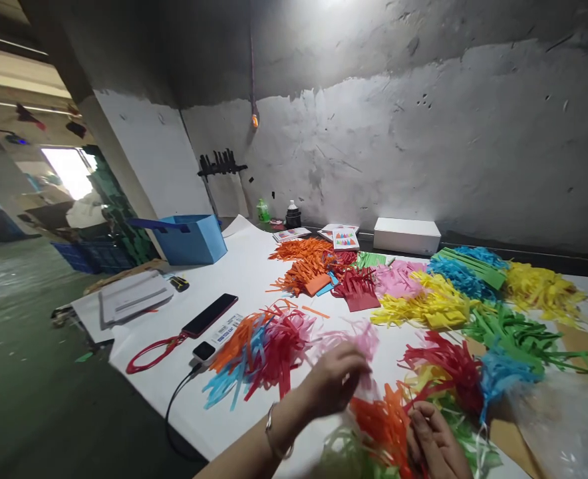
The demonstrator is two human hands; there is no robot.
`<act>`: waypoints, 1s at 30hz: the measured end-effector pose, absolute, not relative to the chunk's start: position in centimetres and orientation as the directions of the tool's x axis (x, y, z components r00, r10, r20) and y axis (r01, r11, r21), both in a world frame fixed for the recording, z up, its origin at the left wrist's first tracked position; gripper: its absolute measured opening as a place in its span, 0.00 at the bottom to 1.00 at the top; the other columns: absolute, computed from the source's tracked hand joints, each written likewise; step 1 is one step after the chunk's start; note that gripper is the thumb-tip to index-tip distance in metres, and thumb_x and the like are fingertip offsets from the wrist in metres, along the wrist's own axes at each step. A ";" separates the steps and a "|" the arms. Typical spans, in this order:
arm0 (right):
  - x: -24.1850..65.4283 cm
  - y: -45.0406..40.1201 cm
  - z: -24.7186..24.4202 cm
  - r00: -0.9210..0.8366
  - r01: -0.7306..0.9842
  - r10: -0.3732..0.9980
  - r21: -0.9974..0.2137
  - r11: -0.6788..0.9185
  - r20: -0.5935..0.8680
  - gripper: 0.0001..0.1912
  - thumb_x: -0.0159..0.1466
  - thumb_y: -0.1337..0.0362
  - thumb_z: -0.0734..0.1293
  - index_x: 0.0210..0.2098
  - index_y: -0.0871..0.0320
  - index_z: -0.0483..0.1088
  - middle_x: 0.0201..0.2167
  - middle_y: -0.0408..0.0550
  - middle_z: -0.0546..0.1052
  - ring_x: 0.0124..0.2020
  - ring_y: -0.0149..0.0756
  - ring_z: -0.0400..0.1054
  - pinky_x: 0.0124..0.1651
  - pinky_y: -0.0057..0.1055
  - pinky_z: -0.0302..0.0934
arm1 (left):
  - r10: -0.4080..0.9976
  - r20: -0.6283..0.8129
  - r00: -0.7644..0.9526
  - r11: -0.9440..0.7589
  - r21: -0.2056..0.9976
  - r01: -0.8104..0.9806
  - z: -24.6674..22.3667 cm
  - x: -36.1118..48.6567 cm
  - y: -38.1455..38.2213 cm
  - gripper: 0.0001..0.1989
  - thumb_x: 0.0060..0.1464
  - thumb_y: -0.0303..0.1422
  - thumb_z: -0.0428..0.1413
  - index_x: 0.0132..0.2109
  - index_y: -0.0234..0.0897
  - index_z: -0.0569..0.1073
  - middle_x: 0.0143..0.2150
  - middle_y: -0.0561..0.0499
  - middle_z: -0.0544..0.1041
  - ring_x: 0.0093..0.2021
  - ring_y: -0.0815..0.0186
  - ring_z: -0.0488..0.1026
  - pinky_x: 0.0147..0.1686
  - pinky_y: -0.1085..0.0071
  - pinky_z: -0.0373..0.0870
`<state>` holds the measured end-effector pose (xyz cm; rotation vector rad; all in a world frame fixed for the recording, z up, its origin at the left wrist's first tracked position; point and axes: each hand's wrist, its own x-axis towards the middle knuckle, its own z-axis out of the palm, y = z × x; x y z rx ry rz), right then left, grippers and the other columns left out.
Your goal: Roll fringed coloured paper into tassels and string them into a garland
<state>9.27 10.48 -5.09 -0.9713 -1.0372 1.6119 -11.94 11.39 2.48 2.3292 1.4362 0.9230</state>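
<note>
Person's left hand (334,380) half-curled near pink strips (368,338), hold unclear; right hand (434,440) pinched on thin piece (410,398), beside orange strips (384,420).

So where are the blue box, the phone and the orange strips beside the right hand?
Blue box (191,246), head view: on its side wall.
Phone (210,316), head view: on its dark screen.
Orange strips (388,420), head view: middle of the bunch.

wall (498,146): dark above, patchy white below | floor (19,372): green | table (254,286): white | far left: window (69,171), probably
</note>
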 end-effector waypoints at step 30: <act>12.6 7.4 -3.4 -0.077 0.082 0.997 -0.996 0.028 0.022 0.23 0.63 0.40 0.64 0.36 0.56 0.72 0.20 0.40 0.67 0.21 0.33 0.60 0.23 0.26 0.55 | 0.825 0.108 -0.554 -0.105 0.994 0.037 -0.6 -14.0 3.8 0.16 0.51 0.43 0.64 0.40 0.37 0.76 0.40 0.48 0.79 0.44 0.58 0.75 0.45 0.67 0.71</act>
